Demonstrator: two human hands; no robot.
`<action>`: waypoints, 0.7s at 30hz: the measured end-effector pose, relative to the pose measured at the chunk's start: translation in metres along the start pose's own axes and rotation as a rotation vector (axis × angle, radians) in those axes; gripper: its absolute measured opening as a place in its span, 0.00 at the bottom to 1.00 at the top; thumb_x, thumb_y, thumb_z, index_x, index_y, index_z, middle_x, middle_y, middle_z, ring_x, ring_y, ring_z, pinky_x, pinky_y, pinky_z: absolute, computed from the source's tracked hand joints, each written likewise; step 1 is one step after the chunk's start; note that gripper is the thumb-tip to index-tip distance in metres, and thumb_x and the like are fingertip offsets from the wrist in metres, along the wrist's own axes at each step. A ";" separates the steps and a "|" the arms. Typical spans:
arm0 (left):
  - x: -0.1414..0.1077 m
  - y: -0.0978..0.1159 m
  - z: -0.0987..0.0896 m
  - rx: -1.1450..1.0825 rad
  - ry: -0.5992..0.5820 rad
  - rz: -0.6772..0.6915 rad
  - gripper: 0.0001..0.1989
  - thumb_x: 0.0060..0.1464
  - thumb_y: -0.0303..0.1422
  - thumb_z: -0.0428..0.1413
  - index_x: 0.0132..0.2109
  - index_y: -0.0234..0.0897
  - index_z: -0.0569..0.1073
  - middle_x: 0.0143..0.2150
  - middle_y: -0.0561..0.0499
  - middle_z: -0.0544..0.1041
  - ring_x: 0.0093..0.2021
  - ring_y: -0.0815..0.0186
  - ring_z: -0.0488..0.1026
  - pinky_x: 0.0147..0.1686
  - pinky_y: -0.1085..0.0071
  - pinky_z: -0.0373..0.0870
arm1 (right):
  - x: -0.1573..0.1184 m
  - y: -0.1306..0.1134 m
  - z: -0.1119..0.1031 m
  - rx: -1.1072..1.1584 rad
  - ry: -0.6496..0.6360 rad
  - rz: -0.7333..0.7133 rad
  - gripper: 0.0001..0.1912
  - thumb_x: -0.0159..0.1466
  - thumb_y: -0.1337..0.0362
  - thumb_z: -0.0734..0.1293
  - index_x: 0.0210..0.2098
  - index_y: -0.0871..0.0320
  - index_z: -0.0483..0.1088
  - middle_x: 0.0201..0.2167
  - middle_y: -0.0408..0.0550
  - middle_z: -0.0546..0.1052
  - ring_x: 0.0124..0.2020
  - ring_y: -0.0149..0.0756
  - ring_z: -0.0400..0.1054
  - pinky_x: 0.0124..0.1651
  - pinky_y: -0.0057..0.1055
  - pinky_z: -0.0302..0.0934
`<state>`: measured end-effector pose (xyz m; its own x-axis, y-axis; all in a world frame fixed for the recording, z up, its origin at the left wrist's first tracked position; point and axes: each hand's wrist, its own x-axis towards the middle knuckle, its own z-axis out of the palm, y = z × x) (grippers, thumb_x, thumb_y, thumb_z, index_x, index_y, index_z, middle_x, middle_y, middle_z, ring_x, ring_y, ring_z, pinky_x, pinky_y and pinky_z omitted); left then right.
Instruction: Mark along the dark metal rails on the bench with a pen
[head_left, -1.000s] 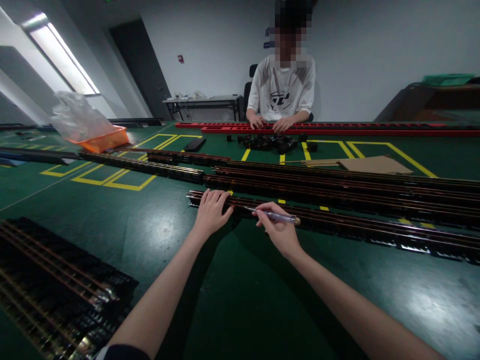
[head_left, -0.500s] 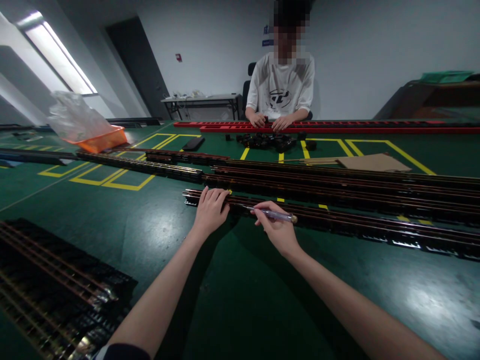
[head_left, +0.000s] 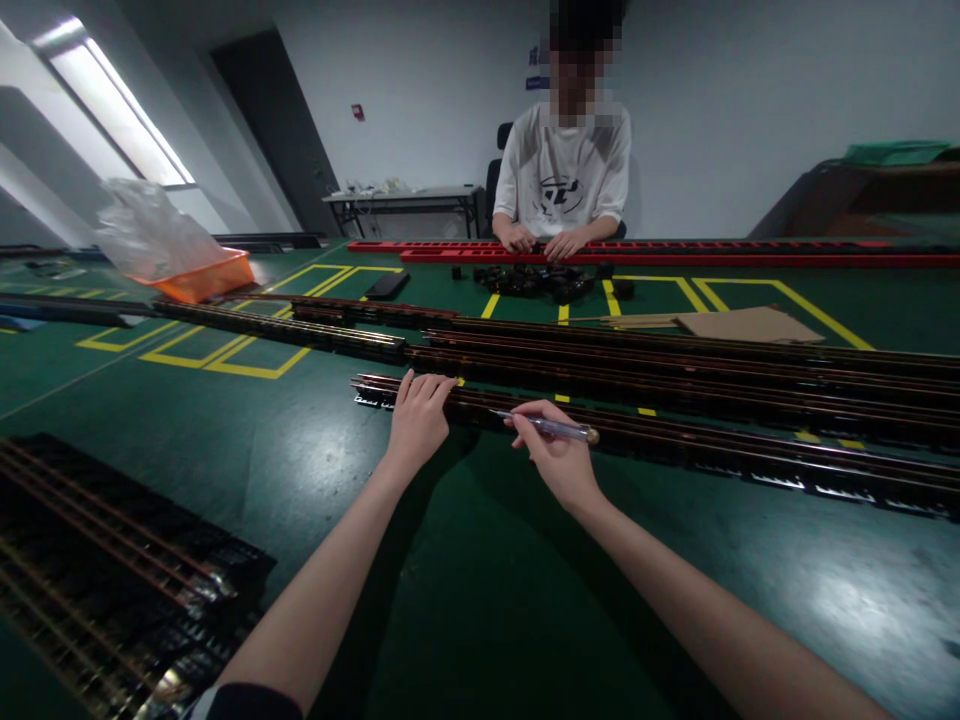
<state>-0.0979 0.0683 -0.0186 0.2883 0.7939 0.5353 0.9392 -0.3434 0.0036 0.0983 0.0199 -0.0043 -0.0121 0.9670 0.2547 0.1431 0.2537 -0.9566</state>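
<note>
A long black rail with copper-coloured strips lies across the green table in front of me. Near its left end my left hand grips it from above, fingers bent over the far side. My right hand holds a screwdriver with a clear purplish handle, pinched between thumb and fingers. Its thin shaft points left, and the tip is at the rail just right of my left hand. Whether the tip touches the rail, I cannot tell.
More long rails lie behind this one, and others at the lower left. An orange tray with a plastic bag, black parts and cardboard are farther back. Opposite sits a person, hands at a red rail.
The rail has slid a little to the left, its end now farther out past my left hand. My left hand has shifted slightly left with it. My right hand has hardly moved.
</note>
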 end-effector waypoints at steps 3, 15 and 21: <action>0.000 -0.002 0.002 -0.025 -0.004 -0.002 0.23 0.52 0.19 0.42 0.50 0.39 0.71 0.47 0.48 0.75 0.52 0.59 0.69 0.61 0.54 0.54 | 0.000 0.002 0.000 0.001 0.009 -0.010 0.10 0.60 0.56 0.64 0.33 0.56 0.69 0.31 0.47 0.77 0.25 0.32 0.71 0.23 0.26 0.61; 0.001 -0.008 0.007 -0.123 -0.046 0.017 0.23 0.51 0.19 0.40 0.50 0.37 0.69 0.49 0.46 0.74 0.52 0.59 0.67 0.59 0.56 0.57 | -0.001 0.000 -0.002 0.041 0.038 0.003 0.09 0.59 0.57 0.64 0.31 0.57 0.68 0.29 0.47 0.76 0.24 0.32 0.70 0.22 0.26 0.61; 0.000 -0.008 0.003 -0.144 -0.075 0.009 0.21 0.51 0.24 0.43 0.50 0.38 0.69 0.49 0.47 0.73 0.52 0.59 0.66 0.60 0.56 0.56 | 0.000 0.001 -0.003 0.054 0.025 0.013 0.09 0.59 0.58 0.65 0.32 0.57 0.68 0.29 0.46 0.76 0.25 0.32 0.70 0.23 0.27 0.63</action>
<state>-0.1044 0.0728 -0.0214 0.3145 0.8241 0.4712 0.9015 -0.4147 0.1235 0.1013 0.0197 -0.0049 0.0140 0.9693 0.2453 0.0899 0.2431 -0.9658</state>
